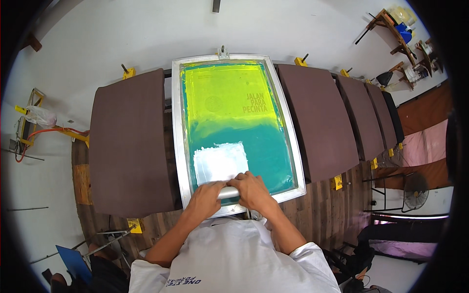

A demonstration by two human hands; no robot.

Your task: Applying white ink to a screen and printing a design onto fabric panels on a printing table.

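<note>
A silk-screen frame (289, 128) with silvery metal sides lies in front of me, its mesh (229, 128) yellow-green at the far part and teal nearer. A block of white ink (215, 163) is spread on the near part of the mesh. Just on my side of the ink is a squeegee (228, 192) with a pale bar handle. My left hand (205, 198) is closed around its left end, and my right hand (250, 193) grips the right end. The squeegee's blade is hidden behind the handle and my fingers.
Brown covered pallets flank the frame: one to the left (132, 146), several to the right (320, 127), with yellow clamps (336, 182) at their ends. A hinge clamp (223, 52) meets the frame's far edge. A fan (416, 193) stands right, a blue board (73, 262) lower left.
</note>
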